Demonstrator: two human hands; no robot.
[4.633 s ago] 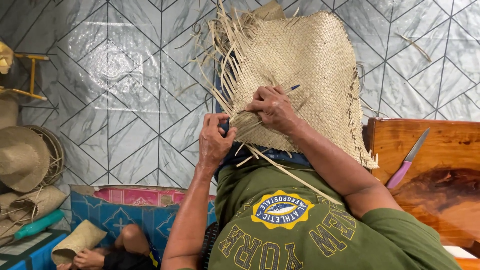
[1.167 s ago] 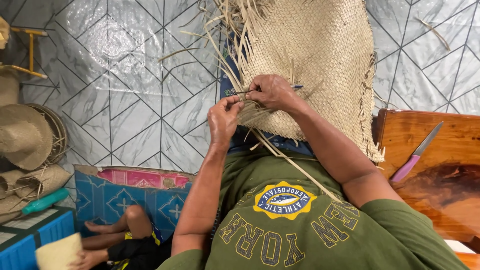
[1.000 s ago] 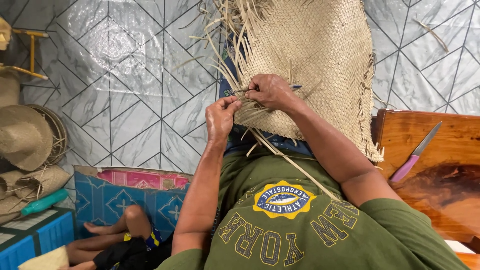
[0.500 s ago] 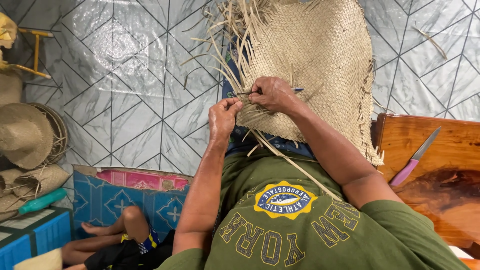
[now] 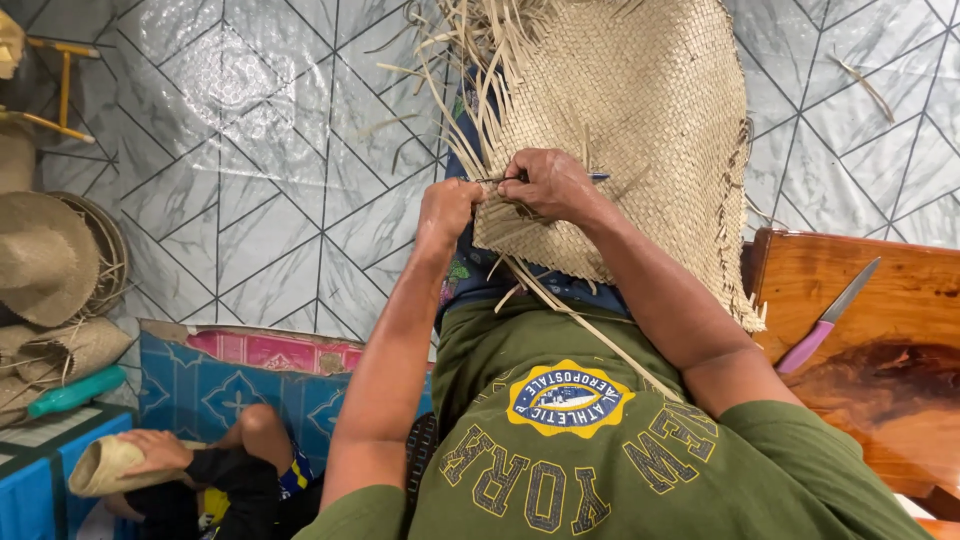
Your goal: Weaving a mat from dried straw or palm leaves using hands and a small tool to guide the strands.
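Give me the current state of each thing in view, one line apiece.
Woven straw mat: part woven, loose strands fraying at its top and left edge.
Left hand: pinching the mat's edge.
Right hand: closed on a thin tool, pressed against the mat.
Knife: lying flat on the wooden bench, untouched.
Straw hat: finished, leaning with others at left.
Teal-handled tool: lying idle.

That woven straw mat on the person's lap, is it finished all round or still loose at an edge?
Still loose: the woven mat has unwoven straw strands sticking out along its far edge, and both hands pinch strands at its near edge.
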